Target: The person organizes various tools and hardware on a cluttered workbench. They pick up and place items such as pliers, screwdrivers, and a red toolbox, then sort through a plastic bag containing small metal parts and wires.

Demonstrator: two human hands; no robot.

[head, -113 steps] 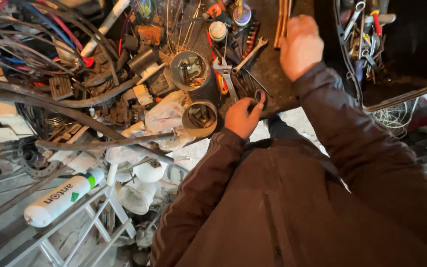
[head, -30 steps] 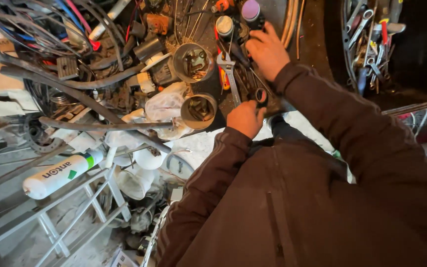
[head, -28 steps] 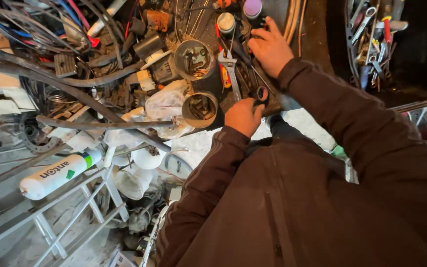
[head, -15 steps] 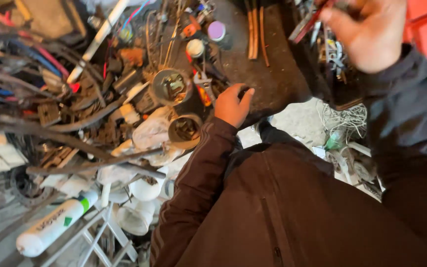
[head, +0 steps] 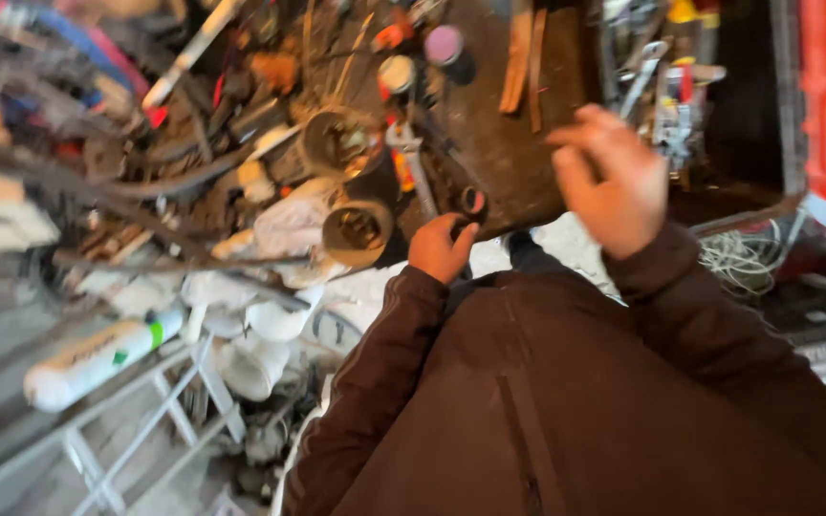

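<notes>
Beside the adjustable wrench (head: 411,158), left hand (head: 440,248) pinches a small dark ring (head: 472,202) steady; right hand (head: 614,177) hovers, fingers spread, empty

Left hand (head: 440,248) curled low; right hand (head: 609,182) raised, fingers loosely spread.

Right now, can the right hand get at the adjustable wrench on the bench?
Probably yes. The right hand is raised, open and empty, with nothing between it and the adjustable wrench, which lies uncovered beside the left hand.

Bare dark bench (head: 513,158) between cans (head: 356,229) and toolbox (head: 719,115)
</notes>
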